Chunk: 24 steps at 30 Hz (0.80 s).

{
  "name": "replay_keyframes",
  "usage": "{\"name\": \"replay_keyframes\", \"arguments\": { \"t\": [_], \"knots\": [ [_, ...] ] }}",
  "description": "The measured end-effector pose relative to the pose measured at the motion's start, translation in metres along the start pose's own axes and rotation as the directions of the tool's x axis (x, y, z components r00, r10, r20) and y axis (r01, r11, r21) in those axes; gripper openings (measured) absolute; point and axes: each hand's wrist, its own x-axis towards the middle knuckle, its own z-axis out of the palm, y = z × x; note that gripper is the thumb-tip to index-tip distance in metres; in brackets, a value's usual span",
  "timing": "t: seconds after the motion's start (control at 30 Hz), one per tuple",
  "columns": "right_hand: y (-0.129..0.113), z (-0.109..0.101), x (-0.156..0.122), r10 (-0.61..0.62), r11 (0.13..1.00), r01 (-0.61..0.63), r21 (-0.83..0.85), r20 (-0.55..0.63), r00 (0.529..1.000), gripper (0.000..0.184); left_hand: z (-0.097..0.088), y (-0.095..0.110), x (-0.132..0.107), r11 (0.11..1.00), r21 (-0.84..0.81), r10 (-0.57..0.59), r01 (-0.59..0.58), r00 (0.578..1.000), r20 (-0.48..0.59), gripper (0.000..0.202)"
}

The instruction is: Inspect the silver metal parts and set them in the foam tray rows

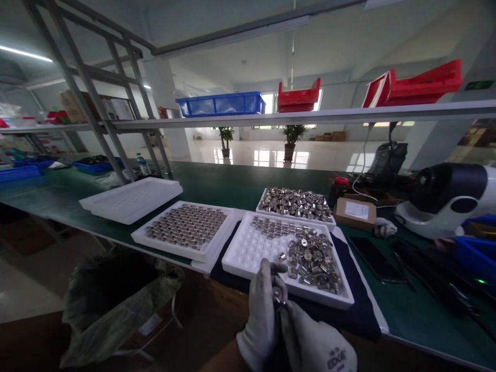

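Note:
Both my hands wear pale grey gloves and meet at the table's near edge. My left hand [261, 305] and my right hand [313, 341] together pinch a small shiny metal part [277, 293] between their fingertips. Just beyond them lies a white cell tray [248, 248] with a row of metal parts placed in its far cells and a loose heap of metal parts [313, 261] on its right half. The tray rests on a dark blue cloth [360, 315].
A filled white tray [185, 226] lies to the left, stacked empty trays [132, 199] beyond it. A tray of loose parts [296, 202] sits behind. A cardboard box [355, 213], black phone [374, 258], white-and-black device [445, 199] stand right. A bagged bin [112, 299] is below left.

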Motion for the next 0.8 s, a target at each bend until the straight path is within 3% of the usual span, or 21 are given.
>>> {"name": "replay_keyframes", "arguments": {
  "t": [0.07,0.17,0.23,0.3,0.37,0.4,0.47,0.57,0.67,0.8],
  "knots": [
    [0.01,-0.001,0.005,0.124,0.977,-0.118,0.177,-0.021,0.992,0.032,-0.007,0.007,-0.007,0.993,0.065,0.086,-0.094,0.99,0.113,0.062],
    [0.026,-0.006,0.013,0.037,0.878,-0.039,0.477,0.014,0.999,0.038,-0.013,0.017,-0.015,0.989,0.088,0.093,-0.118,0.965,0.247,0.063],
    [0.035,-0.01,0.02,-0.071,0.801,0.034,0.598,0.039,0.997,0.034,-0.013,0.022,-0.017,0.999,0.046,-0.021,0.005,0.933,0.358,0.069],
    [0.042,-0.013,0.026,-0.138,0.774,0.073,0.629,0.056,0.989,0.032,-0.011,0.027,-0.015,0.979,0.05,-0.195,0.195,0.857,0.476,0.082],
    [0.046,-0.014,0.029,-0.202,0.778,0.108,0.619,0.083,0.976,0.034,-0.01,0.03,-0.013,0.944,0.098,-0.319,0.316,0.791,0.522,0.092],
    [0.048,-0.014,0.029,-0.226,0.78,0.114,0.615,0.107,0.968,0.036,-0.01,0.031,-0.011,0.944,0.114,-0.323,0.309,0.796,0.512,0.092],
    [0.049,-0.011,0.027,-0.192,0.785,0.061,0.617,0.148,0.97,0.04,-0.012,0.032,-0.01,0.977,0.113,-0.212,0.18,0.856,0.471,0.081],
    [0.049,-0.005,0.017,0.034,0.752,-0.138,0.645,0.171,0.985,0.04,-0.015,0.029,-0.012,0.995,0.094,-0.021,-0.017,0.923,0.385,0.065],
    [0.044,-0.003,0.006,0.191,0.695,-0.272,0.666,0.194,0.962,0.039,-0.014,0.021,-0.013,0.998,0.054,-0.054,0.039,0.944,0.325,0.066],
    [0.032,-0.007,-0.004,0.315,0.672,-0.397,0.626,0.243,0.917,0.04,-0.009,0.008,-0.011,0.985,-0.093,-0.108,0.146,0.939,0.328,0.069]
  ]
}}
